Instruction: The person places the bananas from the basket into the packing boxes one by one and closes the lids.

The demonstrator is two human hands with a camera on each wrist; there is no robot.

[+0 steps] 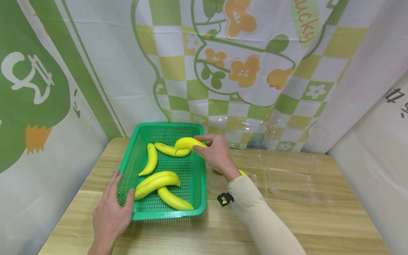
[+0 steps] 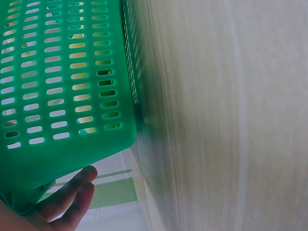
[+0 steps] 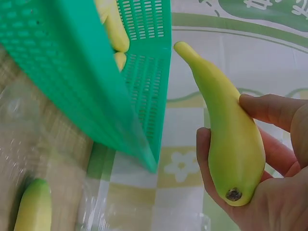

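Observation:
A green plastic basket [image 1: 169, 214] stands on the wooden table, with several yellow bananas inside, among them one upright banana [image 1: 149, 161] and one lying low [image 1: 174, 199]. My right hand [image 1: 217, 152] holds another banana [image 1: 186, 142] over the basket's right rim. In the right wrist view, thumb and fingers grip that banana [image 3: 228, 134] by its thicker part, its stem end pointing away. At the basket's near left corner, my left hand [image 1: 114, 212] grips the rim, thumb at the inner side and fingers along the outside wall. The left wrist view shows two fingertips [image 2: 79, 199] beside the basket.
To the basket's right lies a clear plastic container [image 1: 296, 180], its lid raised. A banana [image 1: 243, 173] beside it is partly hidden under my right forearm. Printed curtains [image 1: 178, 63] hang behind the table and along its sides.

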